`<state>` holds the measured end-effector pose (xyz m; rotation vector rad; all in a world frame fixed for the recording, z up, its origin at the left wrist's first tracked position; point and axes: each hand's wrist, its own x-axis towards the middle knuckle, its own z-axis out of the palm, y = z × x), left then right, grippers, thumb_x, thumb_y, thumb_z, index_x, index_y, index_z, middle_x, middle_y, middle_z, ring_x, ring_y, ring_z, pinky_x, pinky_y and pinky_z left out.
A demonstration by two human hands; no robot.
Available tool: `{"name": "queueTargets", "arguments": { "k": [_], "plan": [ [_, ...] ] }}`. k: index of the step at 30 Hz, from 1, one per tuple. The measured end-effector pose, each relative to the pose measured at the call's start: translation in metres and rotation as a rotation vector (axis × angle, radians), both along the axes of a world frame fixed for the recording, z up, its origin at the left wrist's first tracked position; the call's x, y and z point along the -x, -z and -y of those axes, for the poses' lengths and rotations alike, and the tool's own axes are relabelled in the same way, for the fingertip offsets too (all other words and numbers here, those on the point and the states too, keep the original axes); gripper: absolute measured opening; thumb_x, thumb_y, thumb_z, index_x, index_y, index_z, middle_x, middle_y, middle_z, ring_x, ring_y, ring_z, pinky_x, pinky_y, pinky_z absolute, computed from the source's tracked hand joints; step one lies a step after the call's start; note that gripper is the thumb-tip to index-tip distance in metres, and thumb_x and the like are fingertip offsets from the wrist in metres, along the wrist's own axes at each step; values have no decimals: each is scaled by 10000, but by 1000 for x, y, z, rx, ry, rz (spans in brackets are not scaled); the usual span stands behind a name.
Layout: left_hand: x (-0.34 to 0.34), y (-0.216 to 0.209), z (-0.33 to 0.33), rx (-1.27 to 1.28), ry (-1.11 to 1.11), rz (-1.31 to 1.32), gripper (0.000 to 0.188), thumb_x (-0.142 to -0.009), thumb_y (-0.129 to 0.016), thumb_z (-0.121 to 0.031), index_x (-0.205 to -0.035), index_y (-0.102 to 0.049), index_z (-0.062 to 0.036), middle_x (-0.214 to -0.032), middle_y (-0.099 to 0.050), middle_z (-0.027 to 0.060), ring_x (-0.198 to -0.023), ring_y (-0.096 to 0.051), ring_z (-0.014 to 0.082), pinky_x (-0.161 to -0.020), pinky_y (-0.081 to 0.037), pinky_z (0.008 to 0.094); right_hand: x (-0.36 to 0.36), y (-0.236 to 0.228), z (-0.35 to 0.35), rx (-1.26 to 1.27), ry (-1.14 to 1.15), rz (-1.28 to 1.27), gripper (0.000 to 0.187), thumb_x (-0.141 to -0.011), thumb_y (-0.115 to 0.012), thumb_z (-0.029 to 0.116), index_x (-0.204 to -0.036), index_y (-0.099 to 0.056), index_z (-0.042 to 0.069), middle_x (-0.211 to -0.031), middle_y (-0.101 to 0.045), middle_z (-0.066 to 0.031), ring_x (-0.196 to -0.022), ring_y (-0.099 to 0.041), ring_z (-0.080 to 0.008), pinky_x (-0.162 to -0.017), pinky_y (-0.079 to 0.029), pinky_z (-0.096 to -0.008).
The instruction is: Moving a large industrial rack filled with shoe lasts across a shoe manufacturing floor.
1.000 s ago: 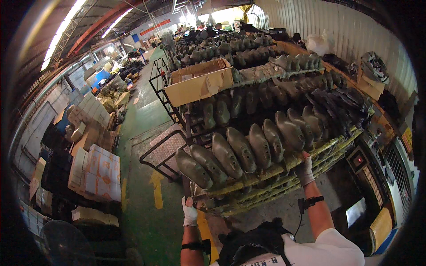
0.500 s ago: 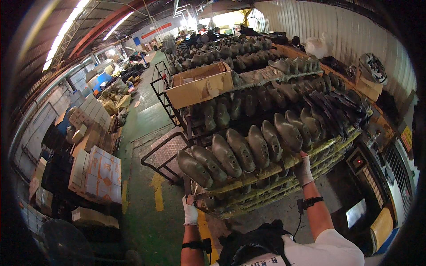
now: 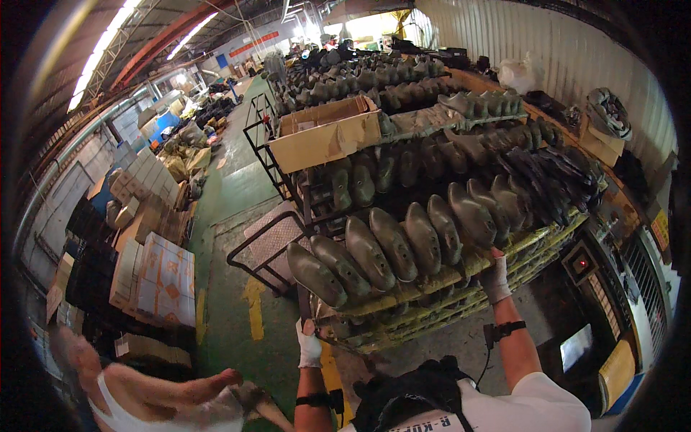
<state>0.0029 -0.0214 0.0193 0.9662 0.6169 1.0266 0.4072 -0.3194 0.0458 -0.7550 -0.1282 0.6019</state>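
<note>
In front of me stands a tiered rack [image 3: 392, 297] with yellowish shelf edges. A row of dark, shiny shoe lasts [image 3: 389, 243] leans along its top shelf, and more show on the tiers below. My left hand [image 3: 309, 345], in a white glove, is closed round the post at the rack's near left corner. Further right, my right hand [image 3: 494, 279], also gloved, grips the front edge of the top shelf. At that shelf's right end lies a heap of flat black pieces [image 3: 551, 183].
Behind it, more racks of lasts [image 3: 403, 162] and an open cardboard box [image 3: 327, 144] reach back. A black-framed cart [image 3: 266, 248] adjoins on the left. Stacked cartons [image 3: 165, 277] line the green aisle [image 3: 234, 194]. Another person [image 3: 158, 392] is at lower left; a machine [image 3: 579, 263] stands right.
Another person has come into view at the lower left. My hands keep their hold on the rack, which has barely shifted in view.
</note>
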Motion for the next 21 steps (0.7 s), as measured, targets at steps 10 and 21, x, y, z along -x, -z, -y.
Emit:
{"name": "queueTargets", "arguments": {
  "k": [10, 21],
  "plan": [
    [50, 130, -58, 109, 101, 171, 455, -854, -584, -160, -1260, -390, -89, -1059, -555, 84, -906, -573, 217, -731, -516, 357, -13, 23, -6, 144, 97, 362, 410, -859, -472, 290, -1147, -524, 3, -1139, -555, -112, -981, -559, -258, -837, -465, -390],
    [55, 84, -41, 1, 203, 153, 493, -835, -626, -208, -1243, -403, -44, -1028, -566, 118, -821, -595, 232, -644, -524, 333, -47, 81, -7, -65, 12, 65, 522, -786, -535, 340, -1165, -500, -17, -1094, -585, -160, -1006, -563, -297, -902, -446, -416]
  ]
}}
